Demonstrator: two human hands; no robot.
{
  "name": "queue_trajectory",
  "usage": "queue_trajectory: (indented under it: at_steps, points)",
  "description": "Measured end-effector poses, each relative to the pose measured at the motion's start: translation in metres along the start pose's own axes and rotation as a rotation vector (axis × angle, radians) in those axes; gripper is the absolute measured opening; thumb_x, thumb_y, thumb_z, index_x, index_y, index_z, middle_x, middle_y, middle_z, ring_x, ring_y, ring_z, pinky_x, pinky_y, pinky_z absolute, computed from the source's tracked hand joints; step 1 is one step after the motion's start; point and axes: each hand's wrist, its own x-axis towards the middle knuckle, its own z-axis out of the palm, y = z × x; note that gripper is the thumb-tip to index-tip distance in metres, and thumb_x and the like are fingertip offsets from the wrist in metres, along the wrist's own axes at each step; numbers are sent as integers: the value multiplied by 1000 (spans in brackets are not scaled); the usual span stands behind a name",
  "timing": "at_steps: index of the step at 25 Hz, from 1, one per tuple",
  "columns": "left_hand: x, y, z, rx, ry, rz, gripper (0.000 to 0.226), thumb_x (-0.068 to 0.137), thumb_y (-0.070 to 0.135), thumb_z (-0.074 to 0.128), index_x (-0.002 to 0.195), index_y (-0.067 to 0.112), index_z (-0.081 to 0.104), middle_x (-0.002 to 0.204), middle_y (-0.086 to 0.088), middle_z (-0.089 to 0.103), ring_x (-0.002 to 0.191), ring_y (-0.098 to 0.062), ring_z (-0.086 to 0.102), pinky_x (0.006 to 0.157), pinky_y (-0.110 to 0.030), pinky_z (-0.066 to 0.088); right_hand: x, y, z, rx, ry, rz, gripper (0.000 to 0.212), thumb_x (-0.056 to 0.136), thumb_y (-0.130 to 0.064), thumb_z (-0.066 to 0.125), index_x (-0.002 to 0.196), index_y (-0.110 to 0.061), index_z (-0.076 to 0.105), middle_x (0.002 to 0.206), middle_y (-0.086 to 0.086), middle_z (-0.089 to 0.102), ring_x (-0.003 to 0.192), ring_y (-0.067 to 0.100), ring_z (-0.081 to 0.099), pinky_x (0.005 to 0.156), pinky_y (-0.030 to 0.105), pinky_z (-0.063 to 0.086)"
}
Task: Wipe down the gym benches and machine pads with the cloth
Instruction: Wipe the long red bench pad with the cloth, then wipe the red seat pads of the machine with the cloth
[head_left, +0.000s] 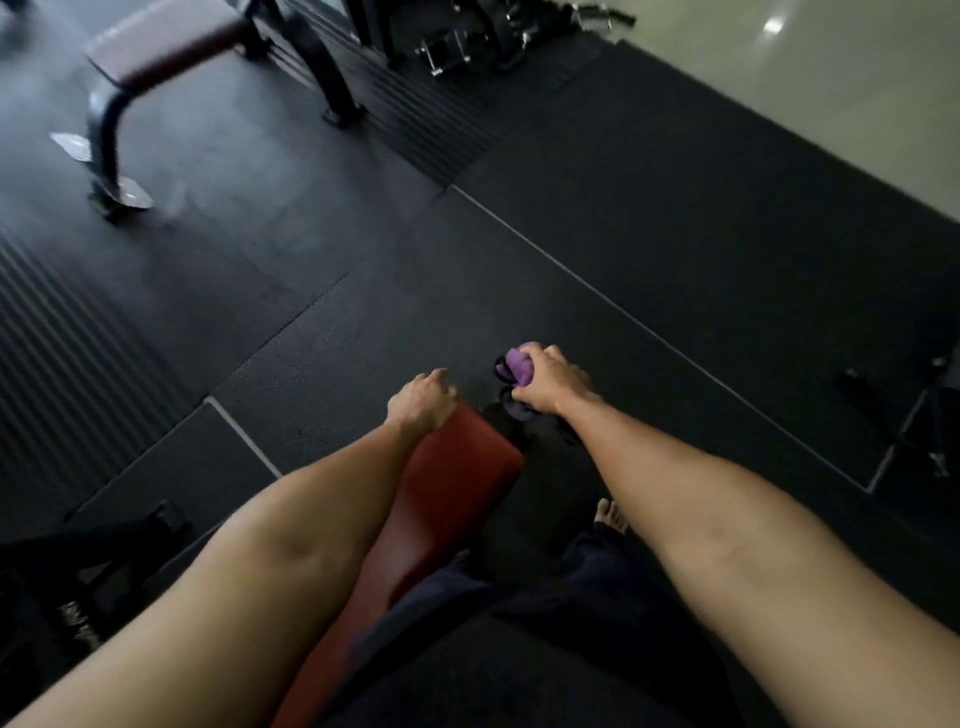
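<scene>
Both bare forearms reach forward and down, backs of the hands turned up. The left hand (423, 402) shows its knuckles, its fingers bent downward (whether they grip anything cannot be told). The right hand (553, 387), a little farther out, curls its fingers round a crumpled purple cloth (514, 366).

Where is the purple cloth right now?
In the head view, the bunched purple cloth is gripped in the right hand, slightly right of centre, just beyond the far end of the red padded bench.
</scene>
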Motion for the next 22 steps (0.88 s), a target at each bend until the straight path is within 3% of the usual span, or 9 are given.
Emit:
queue_trajectory:
  at_steps: [5, 14, 22]
  points:
    - [-5, 39, -29, -56, 101, -151, 62, 92, 47, 27, 147, 26, 46, 154, -2, 46, 140, -25, 44, 114, -44, 38, 27, 12, -59, -134, -5, -200, 64, 80, -41, 71, 138, -38, 45, 137, 5, 48, 122, 34, 59, 96, 37, 46]
    - [-6, 125, -75, -186, 383, -339, 52, 103, 43, 35, 152, 25, 41, 154, -4, 45, 140, -24, 43, 108, -42, 39, 77, -3, -167, -261, -16, -524, 68, 85, -42, 76, 143, -36, 42, 137, 4, 47, 120, 31, 58, 90, 37, 44]
    - [73, 142, -125, -306, 437, -455, 51, 102, 46, 34, 150, 29, 42, 149, -3, 51, 134, -25, 49, 105, -42, 43, 162, -56, -232, -355, 10, -656, 69, 84, -42, 74, 144, -35, 39, 135, 4, 47, 118, 31, 58, 92, 40, 48]
